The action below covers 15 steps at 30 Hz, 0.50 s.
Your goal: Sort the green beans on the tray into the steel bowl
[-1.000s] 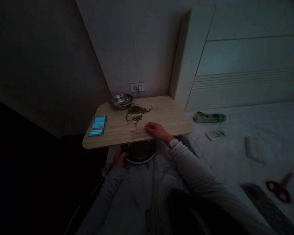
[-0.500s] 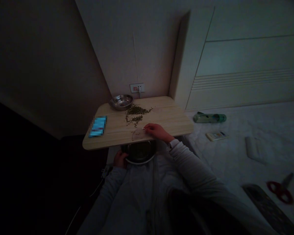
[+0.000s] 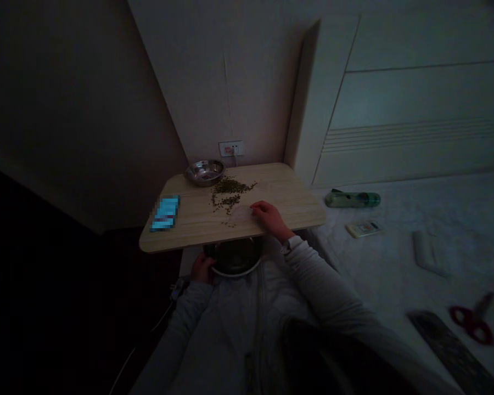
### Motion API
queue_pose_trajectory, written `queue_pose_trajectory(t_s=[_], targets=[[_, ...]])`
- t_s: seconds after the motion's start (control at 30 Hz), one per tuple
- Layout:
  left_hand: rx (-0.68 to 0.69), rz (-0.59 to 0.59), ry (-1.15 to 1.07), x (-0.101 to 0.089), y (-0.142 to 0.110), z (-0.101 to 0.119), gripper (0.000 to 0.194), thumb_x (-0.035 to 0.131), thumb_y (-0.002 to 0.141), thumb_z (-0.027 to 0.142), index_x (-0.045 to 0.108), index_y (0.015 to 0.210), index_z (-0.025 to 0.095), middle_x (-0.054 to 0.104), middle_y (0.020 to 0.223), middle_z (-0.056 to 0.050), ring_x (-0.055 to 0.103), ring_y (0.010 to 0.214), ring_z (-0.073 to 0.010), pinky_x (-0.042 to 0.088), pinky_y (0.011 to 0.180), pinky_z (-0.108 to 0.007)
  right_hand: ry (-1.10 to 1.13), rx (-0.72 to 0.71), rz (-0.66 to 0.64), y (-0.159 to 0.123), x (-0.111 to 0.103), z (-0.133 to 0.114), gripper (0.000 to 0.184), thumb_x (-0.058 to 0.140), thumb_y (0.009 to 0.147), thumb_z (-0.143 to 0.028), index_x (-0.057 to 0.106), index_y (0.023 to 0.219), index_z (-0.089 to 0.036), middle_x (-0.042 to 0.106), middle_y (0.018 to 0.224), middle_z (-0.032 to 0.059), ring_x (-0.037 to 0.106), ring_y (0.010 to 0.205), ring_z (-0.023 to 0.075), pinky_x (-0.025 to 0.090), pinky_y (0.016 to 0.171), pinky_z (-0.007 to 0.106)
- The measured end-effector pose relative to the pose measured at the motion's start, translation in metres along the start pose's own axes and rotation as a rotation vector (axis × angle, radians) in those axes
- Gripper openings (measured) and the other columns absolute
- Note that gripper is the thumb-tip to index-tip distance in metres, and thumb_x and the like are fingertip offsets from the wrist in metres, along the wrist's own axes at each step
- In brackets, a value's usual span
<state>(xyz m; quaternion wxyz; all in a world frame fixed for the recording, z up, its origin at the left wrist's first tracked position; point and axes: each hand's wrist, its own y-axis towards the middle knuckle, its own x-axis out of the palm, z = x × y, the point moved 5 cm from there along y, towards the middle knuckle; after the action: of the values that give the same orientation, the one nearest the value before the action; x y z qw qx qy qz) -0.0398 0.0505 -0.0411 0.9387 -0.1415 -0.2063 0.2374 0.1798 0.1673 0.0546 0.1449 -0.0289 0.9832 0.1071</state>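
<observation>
My right hand [image 3: 270, 218] is closed in a pinch above the small wooden table [image 3: 189, 230], fingertips on the edge of a thin, clear plastic piece [image 3: 241, 213] that is hard to make out. Just beyond it lie small green beans [image 3: 230, 186], spread in a loose patch, with a few strays near the front edge. Below that edge, at my lap, is a dark round pan with a pale rim [image 3: 236, 273]. My left hand [image 3: 203, 269] is closed on the pan's left side. Dim light hides what the pan holds.
A shiny metal bowl [image 3: 205, 173] stands at the table's back left, and a phone with a blurred screen [image 3: 165, 213] lies at the left. On the bed to the right are a green bottle [image 3: 352, 199], another phone [image 3: 364, 228] and red-handled scissors [image 3: 473, 321].
My right hand has moved slightly right and away from me, bringing the clear plastic piece off the table's front edge toward the beans. My left hand stays on the pan.
</observation>
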Motion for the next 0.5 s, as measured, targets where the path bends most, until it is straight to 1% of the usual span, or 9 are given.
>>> queue_pose_trajectory(t_s=[0.1, 0.23, 0.4, 0.5], targets=[[0.005, 0.002, -0.015, 0.0003, -0.0021, 0.0008, 0.017, 0.063, 0.036, 0.013, 0.057, 0.05, 0.019, 0.057, 0.048, 0.004, 0.051, 0.049, -0.0127, 0.04, 0.048, -0.024, -0.068, -0.003, 0.016, -0.0015, -0.0001, -0.0015, 0.019, 0.049, 0.073, -0.017, 0.066, 0.083, -0.016, 0.066, 0.074, 0.0012, 0.057, 0.071, 0.0137, 0.043, 0.072, 0.026], [0.0, 0.005, 0.001, 0.001, -0.0043, 0.0019, 0.017, 0.063, 0.036, 0.013, 0.058, 0.051, 0.018, 0.057, 0.049, 0.003, 0.053, 0.052, -0.0139, 0.041, 0.049, -0.024, -0.148, -0.017, -0.042, -0.0038, 0.0037, -0.0026, 0.019, 0.052, 0.072, -0.016, 0.066, 0.084, -0.016, 0.066, 0.075, 0.0009, 0.057, 0.07, 0.0135, 0.043, 0.069, 0.025], [0.016, 0.029, 0.002, 0.0013, -0.0054, 0.0049, 0.016, 0.063, 0.036, 0.013, 0.055, 0.049, 0.018, 0.055, 0.047, 0.003, 0.052, 0.051, -0.0135, 0.041, 0.05, -0.024, -0.098, -0.014, -0.116, -0.0042, 0.0063, -0.0021, 0.016, 0.054, 0.07, -0.018, 0.066, 0.081, -0.017, 0.065, 0.07, -0.0006, 0.057, 0.068, 0.0132, 0.043, 0.068, 0.024], [-0.009, 0.015, 0.014, 0.002, -0.0056, 0.0057, 0.016, 0.064, 0.034, 0.013, 0.056, 0.048, 0.018, 0.056, 0.047, 0.003, 0.053, 0.052, -0.0142, 0.041, 0.05, -0.025, -0.034, 0.016, -0.119, -0.0042, 0.0057, -0.0022, 0.016, 0.052, 0.072, -0.018, 0.066, 0.08, -0.016, 0.065, 0.069, -0.0007, 0.058, 0.068, 0.0129, 0.043, 0.069, 0.025]])
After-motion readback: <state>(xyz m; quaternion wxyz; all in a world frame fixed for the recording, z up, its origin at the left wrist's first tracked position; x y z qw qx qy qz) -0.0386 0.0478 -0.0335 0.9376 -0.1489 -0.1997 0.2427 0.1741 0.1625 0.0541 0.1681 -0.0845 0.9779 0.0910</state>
